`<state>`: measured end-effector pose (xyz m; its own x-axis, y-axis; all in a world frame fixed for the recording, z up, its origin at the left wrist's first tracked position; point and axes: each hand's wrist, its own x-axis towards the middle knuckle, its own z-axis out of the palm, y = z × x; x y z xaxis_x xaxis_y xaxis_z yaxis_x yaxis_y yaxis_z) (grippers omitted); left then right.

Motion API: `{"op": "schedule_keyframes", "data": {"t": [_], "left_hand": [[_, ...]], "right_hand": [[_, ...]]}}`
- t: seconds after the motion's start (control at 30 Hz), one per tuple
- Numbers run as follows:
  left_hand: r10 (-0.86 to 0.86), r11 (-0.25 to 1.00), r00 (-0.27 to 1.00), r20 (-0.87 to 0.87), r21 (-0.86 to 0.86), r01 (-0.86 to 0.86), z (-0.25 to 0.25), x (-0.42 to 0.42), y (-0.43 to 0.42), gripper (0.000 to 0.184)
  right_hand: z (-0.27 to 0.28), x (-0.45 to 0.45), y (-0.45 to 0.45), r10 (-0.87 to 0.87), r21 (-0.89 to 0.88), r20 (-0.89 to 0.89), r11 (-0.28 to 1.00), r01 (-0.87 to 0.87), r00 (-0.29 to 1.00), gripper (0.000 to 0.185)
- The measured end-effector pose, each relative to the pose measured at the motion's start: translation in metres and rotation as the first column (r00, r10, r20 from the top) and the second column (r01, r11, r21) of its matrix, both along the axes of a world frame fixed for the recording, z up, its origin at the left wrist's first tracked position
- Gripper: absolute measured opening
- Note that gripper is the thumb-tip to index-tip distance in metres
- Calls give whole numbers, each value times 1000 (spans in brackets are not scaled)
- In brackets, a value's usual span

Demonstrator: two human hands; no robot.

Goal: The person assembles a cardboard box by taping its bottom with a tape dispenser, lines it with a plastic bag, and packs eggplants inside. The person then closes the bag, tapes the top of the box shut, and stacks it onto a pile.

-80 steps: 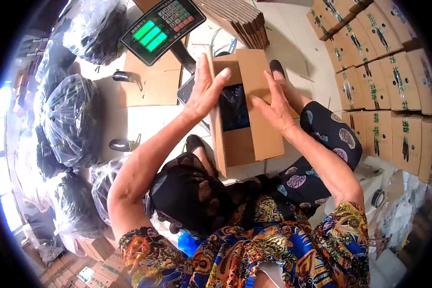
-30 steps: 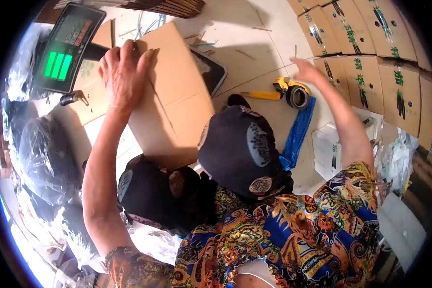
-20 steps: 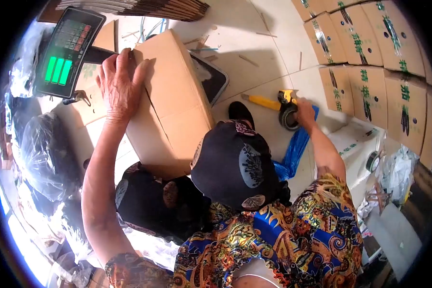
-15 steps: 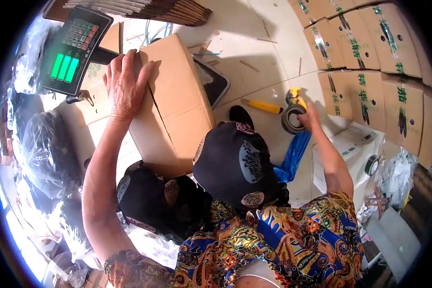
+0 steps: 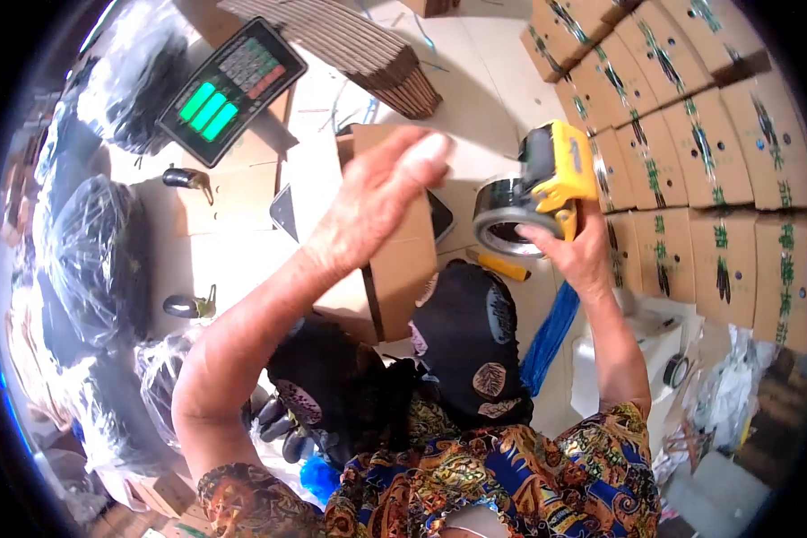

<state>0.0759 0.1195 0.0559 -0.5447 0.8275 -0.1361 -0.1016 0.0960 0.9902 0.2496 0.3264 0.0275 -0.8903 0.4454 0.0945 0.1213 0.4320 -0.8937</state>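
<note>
My right hand (image 5: 583,255) grips a yellow tape dispenser (image 5: 567,170) with a dark tape roll (image 5: 511,215), lifted above the floor. Raised over a cardboard box (image 5: 403,269), my left hand (image 5: 377,197) has its fingers extended and holds nothing; it hides part of the box top. The box stands between my legs, its top flaps folded in with a dark gap between them. A yellow-handled tool (image 5: 502,265) lies on the floor beyond my right knee, near a strip of blue plastic (image 5: 549,341).
A scale display (image 5: 233,90) with green digits stands at the upper left, near flat cardboard stacks (image 5: 359,45). Taped boxes (image 5: 699,161) are piled at the right. Filled plastic bags (image 5: 99,260) line the left, with two eggplants (image 5: 188,306) beside them. A white container (image 5: 637,359) is at right.
My right hand has lifted the tape dispenser off the floor and brought it nearer the box. My left hand has come up off the box top. The view has shifted, showing more of the left side.
</note>
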Motion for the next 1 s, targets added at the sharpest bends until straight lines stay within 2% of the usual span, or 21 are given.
{"op": "schedule_keyframes", "data": {"t": [0.07,0.13,0.17,0.2,0.3,0.4,0.43,0.53,0.57,0.6,0.7,0.73,0.8,0.87,0.93,1.0], "left_hand": [[27,999,998,-48,-25,-28,5,9,1,72],[3,989,993,-118,-147,-20,21,5,-4,59],[44,990,994,-96,-128,-56,15,4,-6,42],[59,995,996,-64,-76,-64,16,3,-12,39],[87,995,995,48,45,-89,10,3,-26,30],[188,975,959,210,74,-208,3,-2,-38,21],[207,974,950,236,39,-222,5,-5,-42,18],[294,954,956,-17,72,-292,-25,-7,-50,19],[326,945,933,-154,35,-325,-33,-11,-56,17],[380,925,901,-210,72,-374,-40,-12,-60,16],[428,901,887,-173,2,-434,-57,-15,-85,19],[444,895,895,-45,-29,-446,-65,-15,-96,20],[584,812,808,77,-66,-580,-79,-17,-125,19],[738,671,651,178,-102,-734,-111,-29,-164,18],[726,647,605,327,-24,-762,-147,-39,-204,18],[746,632,594,302,-37,-774,-165,-40,-213,19]], "right_hand": [[-6,-14,-10,17,162,-87,987,-2,996,61],[-10,-29,-21,89,359,-162,933,-25,983,62],[-5,-34,-27,113,411,-167,911,-35,979,63],[0,-39,-32,138,461,-170,886,-45,976,64],[4,-45,-31,265,436,26,865,-249,964,65],[10,-55,-47,264,428,81,862,-273,961,67],[10,-60,-50,299,475,44,833,-283,953,68],[15,-70,-62,359,506,63,792,-340,931,68],[17,-74,-66,386,531,91,761,-373,918,68],[19,-79,-70,410,554,119,728,-403,904,67],[28,-89,-85,456,574,254,639,-512,853,63],[29,-92,-88,468,578,290,609,-543,835,63],[31,-96,-91,455,564,384,573,-594,803,64],[31,-99,-92,448,571,446,524,-632,775,63],[32,-105,-92,453,609,474,452,-652,755,58],[33,-111,-99,456,617,490,421,-665,743,56]]}}
